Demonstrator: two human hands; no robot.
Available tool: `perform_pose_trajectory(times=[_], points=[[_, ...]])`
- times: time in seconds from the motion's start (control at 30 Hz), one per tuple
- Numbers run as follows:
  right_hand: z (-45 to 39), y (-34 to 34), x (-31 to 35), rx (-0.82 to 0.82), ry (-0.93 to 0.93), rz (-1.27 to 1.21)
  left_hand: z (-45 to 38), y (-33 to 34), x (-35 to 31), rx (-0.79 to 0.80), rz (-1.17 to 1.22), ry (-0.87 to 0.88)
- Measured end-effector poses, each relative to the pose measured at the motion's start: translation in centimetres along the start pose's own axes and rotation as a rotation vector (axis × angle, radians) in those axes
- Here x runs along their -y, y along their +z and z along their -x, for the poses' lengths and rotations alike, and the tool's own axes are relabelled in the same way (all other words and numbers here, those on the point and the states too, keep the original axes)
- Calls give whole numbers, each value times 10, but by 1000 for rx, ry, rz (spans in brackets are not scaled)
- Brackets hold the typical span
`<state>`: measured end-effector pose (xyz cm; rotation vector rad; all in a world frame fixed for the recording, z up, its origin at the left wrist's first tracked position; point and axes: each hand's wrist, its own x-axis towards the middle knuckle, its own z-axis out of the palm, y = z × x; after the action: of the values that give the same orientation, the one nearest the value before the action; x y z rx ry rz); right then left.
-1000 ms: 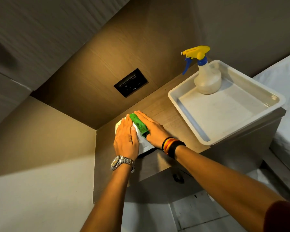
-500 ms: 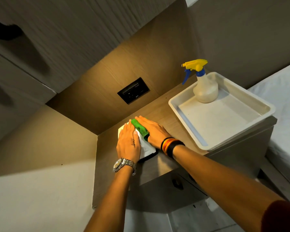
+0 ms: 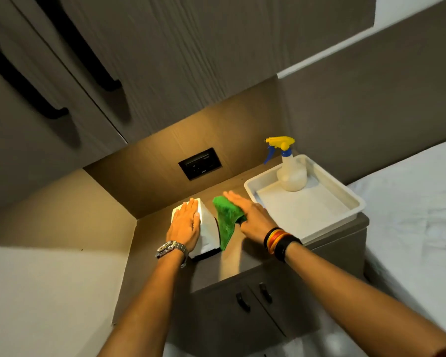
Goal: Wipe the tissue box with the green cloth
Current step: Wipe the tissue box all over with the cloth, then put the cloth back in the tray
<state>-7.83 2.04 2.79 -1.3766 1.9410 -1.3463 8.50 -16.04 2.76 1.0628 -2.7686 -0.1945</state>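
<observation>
The left hand (image 3: 184,224) lies flat and open on top of the white tissue box (image 3: 207,229), holding it down. Just right, the right hand (image 3: 250,215) presses the green cloth (image 3: 227,219) against the box's right side.

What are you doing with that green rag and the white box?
A person is cleaning a white tissue box on a wooden bedside cabinet. The left hand lies flat on top of the box, holding it steady. The right hand presses the green cloth against the box's right side. Beside them, a spray bottle stands in a white tray, untouched.
</observation>
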Motion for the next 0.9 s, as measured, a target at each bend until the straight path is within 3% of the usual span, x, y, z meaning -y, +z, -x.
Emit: perform_pose_trajectory(times=[0.13, 0.23, 0.43, 0.53, 0.7, 0.9], points=[[-15, -70, -10, -71, 32, 260, -1, -6, -24, -136, -278, -5], [-21, -108, -33, -80, 120, 411, -4, 5, -65, -200, -208, 97], [-25, -130, -66, 1, 128, 905, -7, 55, -161, -90, 19, 155], [-13, -109, -83, 131, 254, 922, -4, 86, -186, -44, 26, 102], [-2, -72, -104, 489, 441, 865, 1, 107, -191, 25, 71, -4], [-4, -71, -116, 511, 482, 817, 6, 87, -184, 50, 0, 66]])
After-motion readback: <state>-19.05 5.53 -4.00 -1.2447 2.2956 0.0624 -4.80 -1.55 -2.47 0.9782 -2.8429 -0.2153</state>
